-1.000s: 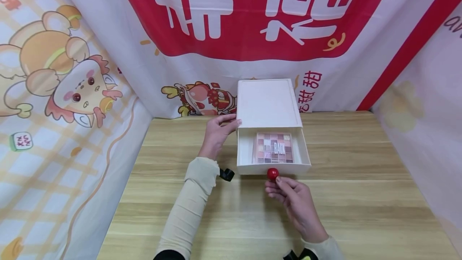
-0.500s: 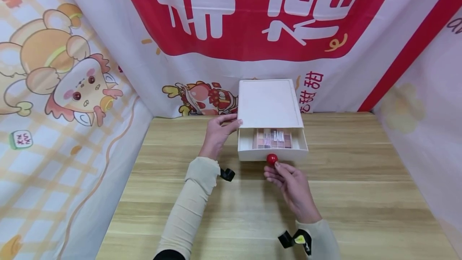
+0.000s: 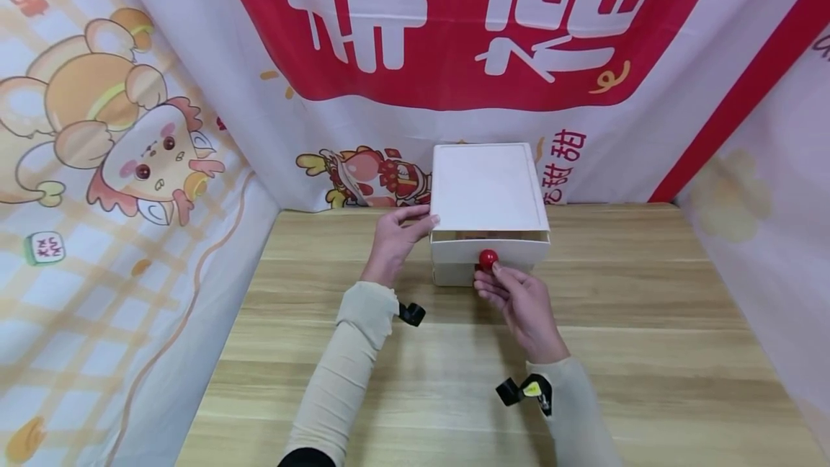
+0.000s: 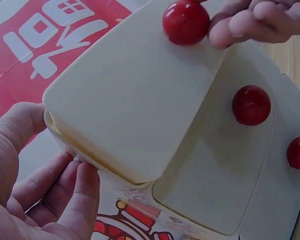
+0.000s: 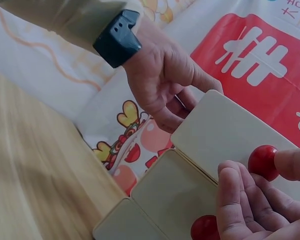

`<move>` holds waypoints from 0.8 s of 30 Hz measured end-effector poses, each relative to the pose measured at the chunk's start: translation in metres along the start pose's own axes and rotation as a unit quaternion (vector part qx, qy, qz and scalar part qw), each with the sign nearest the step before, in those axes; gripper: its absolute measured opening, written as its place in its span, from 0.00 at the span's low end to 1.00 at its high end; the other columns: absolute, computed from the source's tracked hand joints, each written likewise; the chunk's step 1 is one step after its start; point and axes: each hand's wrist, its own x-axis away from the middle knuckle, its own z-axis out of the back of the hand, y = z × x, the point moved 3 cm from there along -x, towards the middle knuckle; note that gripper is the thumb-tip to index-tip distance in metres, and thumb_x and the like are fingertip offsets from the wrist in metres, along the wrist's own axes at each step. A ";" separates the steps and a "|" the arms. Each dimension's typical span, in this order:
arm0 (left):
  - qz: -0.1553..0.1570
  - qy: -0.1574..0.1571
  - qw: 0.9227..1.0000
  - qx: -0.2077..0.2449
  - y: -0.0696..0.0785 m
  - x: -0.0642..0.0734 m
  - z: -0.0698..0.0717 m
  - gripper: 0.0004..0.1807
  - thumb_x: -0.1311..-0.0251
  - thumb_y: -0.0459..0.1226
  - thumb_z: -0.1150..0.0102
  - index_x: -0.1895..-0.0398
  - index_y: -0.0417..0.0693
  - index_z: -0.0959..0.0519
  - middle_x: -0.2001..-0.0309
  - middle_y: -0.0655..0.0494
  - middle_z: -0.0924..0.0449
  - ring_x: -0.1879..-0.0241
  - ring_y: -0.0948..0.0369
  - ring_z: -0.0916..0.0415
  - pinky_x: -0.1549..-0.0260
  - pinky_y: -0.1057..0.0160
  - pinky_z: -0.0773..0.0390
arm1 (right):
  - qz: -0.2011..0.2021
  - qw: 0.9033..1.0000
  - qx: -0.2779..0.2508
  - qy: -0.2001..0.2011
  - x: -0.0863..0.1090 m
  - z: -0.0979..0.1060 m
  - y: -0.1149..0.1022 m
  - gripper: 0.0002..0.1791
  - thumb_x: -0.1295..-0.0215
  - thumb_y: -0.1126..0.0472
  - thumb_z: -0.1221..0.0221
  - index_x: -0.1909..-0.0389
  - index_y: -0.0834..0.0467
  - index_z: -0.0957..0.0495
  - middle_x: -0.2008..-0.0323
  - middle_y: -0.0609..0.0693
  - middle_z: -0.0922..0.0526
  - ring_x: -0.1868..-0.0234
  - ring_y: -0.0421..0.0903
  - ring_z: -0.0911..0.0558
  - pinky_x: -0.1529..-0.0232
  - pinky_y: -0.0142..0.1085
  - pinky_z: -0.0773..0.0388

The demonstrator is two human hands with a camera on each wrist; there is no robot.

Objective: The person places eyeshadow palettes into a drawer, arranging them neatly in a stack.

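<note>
A small white drawer cabinet (image 3: 489,186) stands at the back of the table, against the cloth. Its top drawer (image 3: 454,251) projects slightly, leaving a narrow gap under the cabinet's top. My right hand (image 3: 524,308) pinches that drawer's round red knob (image 3: 488,259) between thumb and fingers. At the cabinet's left side, near the upper front corner, my left hand (image 3: 393,245) rests with its thumb and fingertips touching the edge. Below, the left wrist view shows two lower drawers, each with a red knob (image 4: 251,105). The top drawer's contents are hidden.
Printed cloth (image 3: 480,121) hangs directly behind the cabinet, with more cloth (image 3: 214,294) along the left and at the right. The wood-grain table (image 3: 648,352) spreads in front. Black wrist camera mounts (image 3: 412,314) sit on both arms.
The top drawer has slid back into the cabinet, pushed by my right hand on its knob. A patterned palette inside has gone out of sight. My left hand has stayed at the cabinet's side.
</note>
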 end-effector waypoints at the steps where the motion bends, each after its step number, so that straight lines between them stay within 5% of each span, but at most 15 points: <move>1: 0.000 0.001 1.000 -0.002 0.000 0.000 0.000 0.21 0.49 0.45 0.21 0.52 0.55 0.14 0.50 0.53 0.18 0.52 0.55 0.19 0.50 0.58 0.19 | 0.000 1.000 0.001 -0.001 -0.002 0.000 -0.001 0.21 0.26 0.59 0.42 0.41 0.70 0.26 0.51 0.64 0.16 0.54 0.50 0.13 0.47 0.40 0.19; 17: 0.015 0.001 1.000 -0.006 0.001 0.000 -0.004 0.22 0.50 0.46 0.21 0.51 0.56 0.14 0.49 0.53 0.19 0.52 0.55 0.20 0.48 0.57 0.20 | 0.011 0.999 -0.033 0.007 -0.015 -0.001 -0.007 0.18 0.27 0.60 0.40 0.45 0.69 0.24 0.57 0.61 0.14 0.58 0.49 0.12 0.50 0.39 0.18; 24: 0.012 -0.004 1.000 -0.006 0.001 -0.001 -0.004 0.21 0.49 0.46 0.21 0.51 0.56 0.14 0.49 0.53 0.19 0.52 0.55 0.20 0.49 0.58 0.20 | 0.015 1.000 0.004 0.011 -0.015 0.003 -0.008 0.22 0.29 0.56 0.37 0.42 0.68 0.23 0.53 0.60 0.14 0.54 0.50 0.13 0.48 0.40 0.19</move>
